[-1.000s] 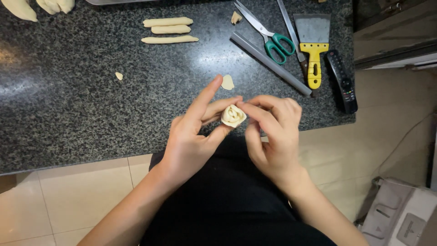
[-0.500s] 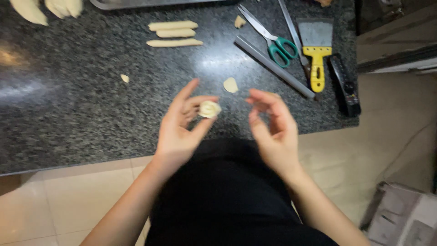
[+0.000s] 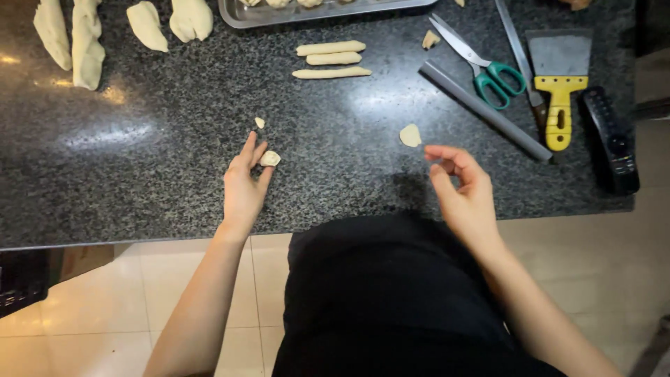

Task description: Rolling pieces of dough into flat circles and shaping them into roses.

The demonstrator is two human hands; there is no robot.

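Note:
My left hand [image 3: 244,183] reaches over the dark granite counter [image 3: 139,181] and pinches a small rolled piece of dough [image 3: 269,158] between thumb and fingertips. My right hand [image 3: 460,187] hovers to the right with fingers loosely curled and nothing in it. A small flat dough scrap [image 3: 410,135] lies just above my right fingertips. A tiny dough crumb [image 3: 259,123] sits beyond my left fingers.
Three rolled dough sticks [image 3: 331,58] lie at centre back. Larger dough pieces [image 3: 84,31] are at back left, a metal tray [image 3: 314,10] at the back edge. Green-handled scissors [image 3: 481,63], a grey bar [image 3: 485,112], a yellow-handled scraper [image 3: 558,77] and a black remote [image 3: 611,139] lie at right.
My hands have moved apart. The left hand carried the rolled dough piece leftward and out over the counter; the right hand let go of it and drifted right.

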